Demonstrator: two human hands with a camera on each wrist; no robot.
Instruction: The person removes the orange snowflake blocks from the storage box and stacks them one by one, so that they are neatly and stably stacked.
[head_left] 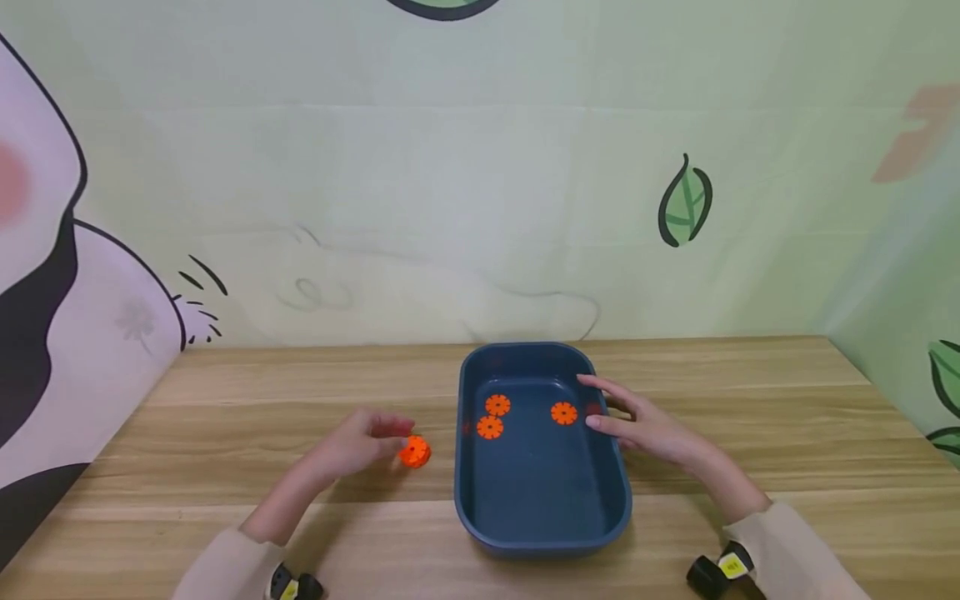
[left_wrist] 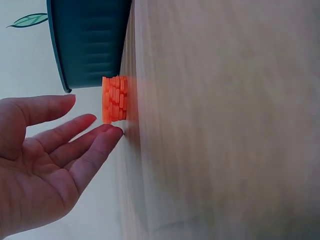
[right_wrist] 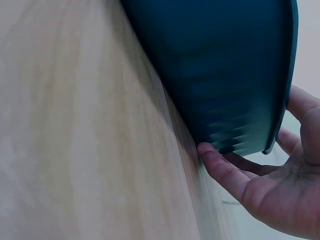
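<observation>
Left hand (head_left: 360, 446) right beside stack of orange notched discs (head_left: 417, 452) on wood-grain counter (head_left: 360, 533), left of tray; fingers released, loosely spread, contact with stack unclear. Right hand (head_left: 656, 429) at right side of blue rectangular tray (head_left: 540, 500), fingers grasping its wall, some over the rim, others against the outside. Inside tray, far half: two orange discs (head_left: 491, 427) close together at left, single orange disc (head_left: 564, 413) at right.

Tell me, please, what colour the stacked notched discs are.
The stacked notched discs are bright orange, best seen in the left wrist view.
</observation>
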